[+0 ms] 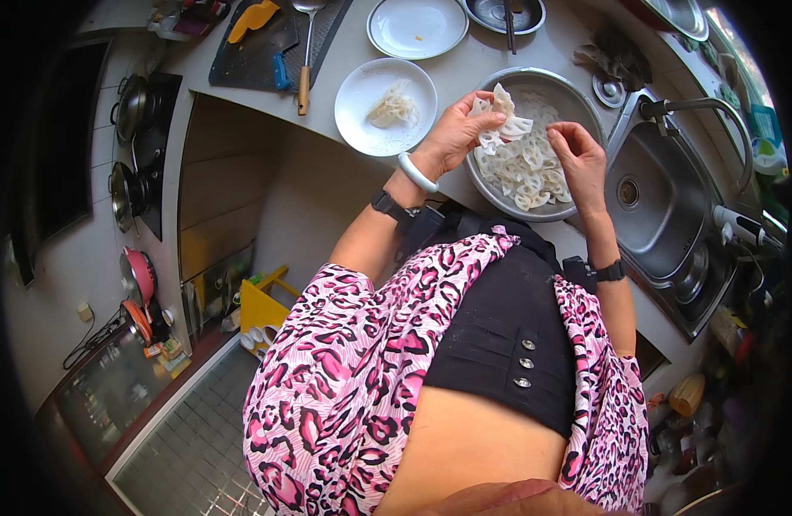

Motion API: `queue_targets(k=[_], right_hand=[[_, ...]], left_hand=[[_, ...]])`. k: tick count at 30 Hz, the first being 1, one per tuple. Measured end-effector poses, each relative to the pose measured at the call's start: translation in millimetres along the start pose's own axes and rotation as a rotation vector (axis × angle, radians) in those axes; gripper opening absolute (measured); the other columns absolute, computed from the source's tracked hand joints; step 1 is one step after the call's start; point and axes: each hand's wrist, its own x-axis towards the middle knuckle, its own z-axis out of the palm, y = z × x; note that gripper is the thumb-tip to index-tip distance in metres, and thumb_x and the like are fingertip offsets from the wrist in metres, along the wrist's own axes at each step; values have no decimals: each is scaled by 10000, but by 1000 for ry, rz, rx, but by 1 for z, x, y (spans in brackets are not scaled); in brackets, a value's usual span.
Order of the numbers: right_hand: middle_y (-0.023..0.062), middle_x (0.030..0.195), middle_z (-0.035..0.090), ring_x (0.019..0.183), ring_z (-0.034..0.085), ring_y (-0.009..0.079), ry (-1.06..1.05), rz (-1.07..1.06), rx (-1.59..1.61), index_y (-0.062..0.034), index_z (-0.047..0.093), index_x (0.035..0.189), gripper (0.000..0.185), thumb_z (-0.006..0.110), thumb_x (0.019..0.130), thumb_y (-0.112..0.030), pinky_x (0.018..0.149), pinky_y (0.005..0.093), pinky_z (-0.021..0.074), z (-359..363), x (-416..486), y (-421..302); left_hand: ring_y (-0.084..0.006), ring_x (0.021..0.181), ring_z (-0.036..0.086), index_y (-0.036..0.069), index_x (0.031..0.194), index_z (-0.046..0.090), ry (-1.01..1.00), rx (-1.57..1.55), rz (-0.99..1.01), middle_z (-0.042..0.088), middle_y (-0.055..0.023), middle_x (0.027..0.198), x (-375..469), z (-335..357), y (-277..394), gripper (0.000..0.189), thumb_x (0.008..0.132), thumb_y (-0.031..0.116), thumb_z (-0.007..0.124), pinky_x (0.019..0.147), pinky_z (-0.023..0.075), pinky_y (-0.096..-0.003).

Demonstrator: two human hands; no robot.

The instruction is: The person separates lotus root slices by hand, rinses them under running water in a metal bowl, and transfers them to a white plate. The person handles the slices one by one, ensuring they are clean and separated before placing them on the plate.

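Observation:
Several thin, pale lotus root slices (509, 126) are gripped in my left hand (457, 132), over the left part of a large metal basin (483, 184). More lotus root slices (528, 171) fill the basin below. My right hand (580, 155) hovers over the basin's right side with thumb and fingertips pinched together; whether a small piece is between them I cannot tell. To the left of the basin a white plate (354, 116) holds a small heap of lotus root slices (394, 106).
A second white plate (418, 26) and a metal bowl with chopsticks (510, 29) stand behind. At the left lie a dark cutting board (241, 64), a blue-handled knife (280, 71) and a wooden-handled ladle (304, 84). The steel sink (660, 193) adjoins the basin's right side.

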Motion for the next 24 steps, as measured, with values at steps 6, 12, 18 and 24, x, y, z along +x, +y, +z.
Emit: queue_targets(k=[6,12,18,24], right_hand=[[19,855,686,672,572,69,41,-143,-231,-20,749,966,117,743,892,-111,653,233,497,3,6,-18],[46,852,699,656,591,105,14,-175,-339,-28,744,952,147,760,864,-145,645,261,509,-4,3,-23],[61,792,692,669,627,140,-3,-90,-449,-21,728,920,154,745,849,-156,647,293,520,-10,2,-14],[11,821,720,699,616,97,-72,101,-182,-1,743,967,204,713,874,-180,639,285,507,-14,5,-1]], left_hand=[[-151,1002,683,93,1288,557,-49,99,-90,695,-42,1129,8,19,-13,425,919,127,765,845,562,-320],[-102,932,677,110,1262,590,-64,221,-120,697,-13,1065,11,30,-17,406,906,146,783,735,530,-254],[-84,882,669,96,1187,634,-58,271,-133,696,-2,1022,11,37,-23,325,906,154,787,712,515,-231],[-94,920,667,124,1165,639,-81,262,-167,699,4,1028,14,32,-34,289,920,198,773,706,511,-242]])
